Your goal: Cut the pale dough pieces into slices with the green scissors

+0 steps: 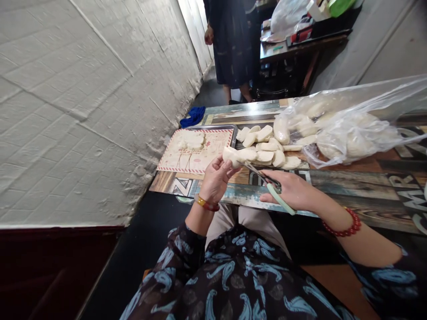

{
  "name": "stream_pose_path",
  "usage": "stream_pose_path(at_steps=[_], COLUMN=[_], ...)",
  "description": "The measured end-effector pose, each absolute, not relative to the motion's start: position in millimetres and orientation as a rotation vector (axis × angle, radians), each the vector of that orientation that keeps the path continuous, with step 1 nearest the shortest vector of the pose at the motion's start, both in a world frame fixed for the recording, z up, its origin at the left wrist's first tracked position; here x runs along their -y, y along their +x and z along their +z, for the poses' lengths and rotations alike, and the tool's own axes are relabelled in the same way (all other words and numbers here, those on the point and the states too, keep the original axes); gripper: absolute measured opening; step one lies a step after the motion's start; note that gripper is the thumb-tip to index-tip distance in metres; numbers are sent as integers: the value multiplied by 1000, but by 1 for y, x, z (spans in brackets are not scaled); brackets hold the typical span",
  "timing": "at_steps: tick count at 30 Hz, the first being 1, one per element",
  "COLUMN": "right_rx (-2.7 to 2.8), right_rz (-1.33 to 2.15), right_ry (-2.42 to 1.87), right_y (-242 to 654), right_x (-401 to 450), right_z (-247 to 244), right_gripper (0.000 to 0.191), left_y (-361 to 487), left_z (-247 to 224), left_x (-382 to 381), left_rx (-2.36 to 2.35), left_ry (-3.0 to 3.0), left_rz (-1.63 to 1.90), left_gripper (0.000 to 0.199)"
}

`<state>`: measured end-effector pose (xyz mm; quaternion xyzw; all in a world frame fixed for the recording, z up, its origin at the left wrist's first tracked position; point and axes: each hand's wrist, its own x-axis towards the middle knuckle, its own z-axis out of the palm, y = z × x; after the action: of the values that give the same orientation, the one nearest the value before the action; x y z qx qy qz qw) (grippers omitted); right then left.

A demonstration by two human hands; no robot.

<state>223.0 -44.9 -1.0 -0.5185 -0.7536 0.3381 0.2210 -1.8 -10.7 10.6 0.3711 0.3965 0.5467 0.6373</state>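
Note:
Between its thumb and fingers, my left hand (216,178) pinches a pale white piece (231,154) that looks like food. My right hand (291,189) holds scissors (279,198) with mint green handles, their blades pointing left at the lower edge of the held piece. Beyond my hands lie several similar pale slices (265,156) in a loose pile. Left of them, a paper sheet with a red striped border (213,153) carries a few pale pieces (193,139) and lies partly over a metal tray (235,133).
A clear plastic bag (353,138) with more pale pieces spreads over the right of the patterned table (360,186). A blue cloth (193,116) lies at the far left edge, near a white wall. Behind stand a person in dark clothes (233,44) and a cluttered second table (273,52).

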Motion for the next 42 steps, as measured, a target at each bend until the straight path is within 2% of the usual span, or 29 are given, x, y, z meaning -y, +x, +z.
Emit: stream_pose_path(at_steps=[7, 13, 18, 27, 33, 42], right_rx=[2176, 2214, 2241, 2125, 2015, 1977], right_rz=[884, 900, 966, 1018, 1104, 1020], right_ry=[-1422, -1422, -1409, -1346, -1262, -1263], right_y=[224, 223, 227, 233, 241, 243], right_x=[41, 37, 34, 35, 34, 41], right_z=[1, 9, 16, 4, -4, -12], right_gripper=[62, 49, 50, 39, 42, 42], left_y=[2, 5, 8, 13, 16, 19], left_z=[12, 9, 7, 8, 8, 11], left_x=[12, 9, 5, 3, 1, 4], left_rx=[-927, -927, -930, -955, -954, -932], left_ry=[877, 915, 927, 947, 939, 857], left_rz=[1264, 1265, 1270, 1236, 1198, 1170], left_gripper=[42, 38, 38, 37, 40, 44])
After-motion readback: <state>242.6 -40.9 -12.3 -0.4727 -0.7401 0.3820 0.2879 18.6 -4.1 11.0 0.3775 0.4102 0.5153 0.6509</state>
